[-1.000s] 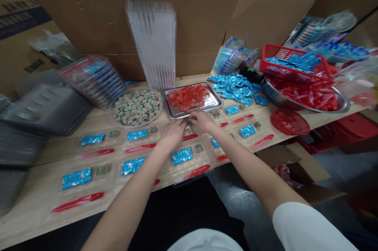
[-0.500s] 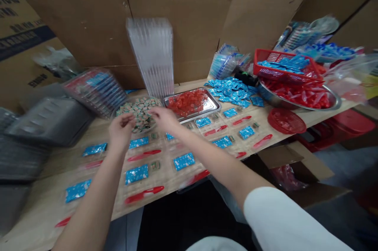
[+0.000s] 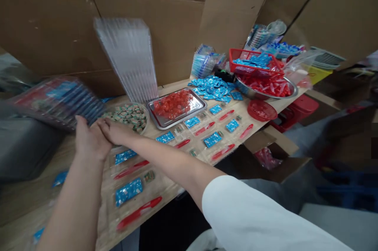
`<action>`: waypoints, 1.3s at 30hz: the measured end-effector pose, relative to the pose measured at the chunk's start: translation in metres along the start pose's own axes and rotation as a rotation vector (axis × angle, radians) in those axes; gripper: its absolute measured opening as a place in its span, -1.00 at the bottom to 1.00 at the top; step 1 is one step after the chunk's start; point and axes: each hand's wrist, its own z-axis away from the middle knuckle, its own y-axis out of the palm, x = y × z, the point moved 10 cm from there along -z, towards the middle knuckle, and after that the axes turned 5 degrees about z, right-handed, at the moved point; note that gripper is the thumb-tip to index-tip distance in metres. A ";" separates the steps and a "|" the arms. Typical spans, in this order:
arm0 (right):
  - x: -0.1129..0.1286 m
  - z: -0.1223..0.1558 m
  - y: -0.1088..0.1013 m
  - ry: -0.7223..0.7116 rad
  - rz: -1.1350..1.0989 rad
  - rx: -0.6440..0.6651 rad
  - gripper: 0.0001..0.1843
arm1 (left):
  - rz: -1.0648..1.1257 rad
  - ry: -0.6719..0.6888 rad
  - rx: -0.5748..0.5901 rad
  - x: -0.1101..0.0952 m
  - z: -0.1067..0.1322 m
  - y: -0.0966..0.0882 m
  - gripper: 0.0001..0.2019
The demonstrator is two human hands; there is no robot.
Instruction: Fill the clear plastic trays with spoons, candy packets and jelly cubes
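Green-and-cream wrapped pieces [image 3: 126, 118] are sitting in a round clear dish [image 3: 147, 122] just beyond the person's right hand [image 3: 115, 132], whose fingers are lying across the left hand [image 3: 92, 139]. I cannot tell whether either hand is closing on anything. Left of the grip, a leaning stack of filled plastic trays [image 3: 57, 102] is almost touching the left fingertips [image 3: 78, 119]. Past the grip, a steel tray [image 3: 201, 103] is holding red pieces [image 3: 171, 104]. Below the grip, blue sachets [image 3: 127, 191] and red plastic utensils [image 3: 138, 212] are already lying in rows on the wooden table [image 3: 44, 200]. Far to the right, a steel bowl [image 3: 291, 85] is holding a heap of red utensils [image 3: 265, 85], a red basket [image 3: 245, 55] is holding a pile of blue sachets [image 3: 251, 61], and loose sachets [image 3: 211, 87] are spreading beside them.
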 end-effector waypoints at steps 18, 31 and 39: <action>-0.229 0.475 -0.262 0.575 0.363 -0.613 -0.63 | -0.923 0.478 -0.140 0.000 0.261 0.031 -0.85; -0.145 0.377 -0.160 0.110 0.111 -0.333 -0.73 | -0.821 0.133 0.475 0.103 0.271 0.170 -0.77; -0.143 0.373 -0.172 0.027 0.156 -0.436 -0.70 | -0.651 0.040 0.512 0.110 0.275 0.166 -0.71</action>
